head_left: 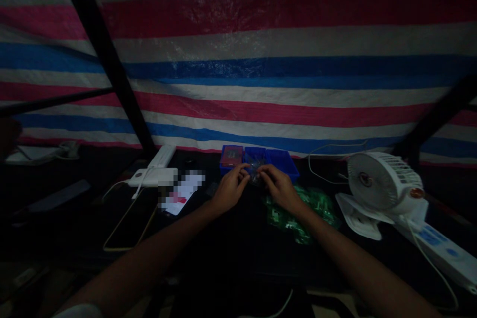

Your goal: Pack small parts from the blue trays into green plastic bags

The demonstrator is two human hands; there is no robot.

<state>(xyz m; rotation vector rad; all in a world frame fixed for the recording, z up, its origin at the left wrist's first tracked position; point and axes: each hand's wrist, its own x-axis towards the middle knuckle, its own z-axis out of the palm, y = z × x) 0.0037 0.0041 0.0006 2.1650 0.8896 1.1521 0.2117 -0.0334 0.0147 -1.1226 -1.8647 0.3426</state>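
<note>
Both hands meet at the front of the blue bins, with a small clear plastic bag (255, 175) between their fingertips. My left hand (231, 188) is closed, its thumb and fingers pinching the bag's left side. From the other side, my right hand (280, 188) pinches the bag's right edge. What the bag contains is too dark to make out. Just behind are joined blue bins (282, 160); the left one holds reddish flat pieces (231, 155), the middle one some thin clear material. Shiny green packets (313, 208) lie beneath and beside my right forearm.
A white fan (383, 181) and a white power strip (443, 248) stand at right, with loose cables. Left are a lit phone (183, 194), a dark phone (130, 223) and a white power bank (152, 177). A striped tarp (261, 74) hangs behind the black table.
</note>
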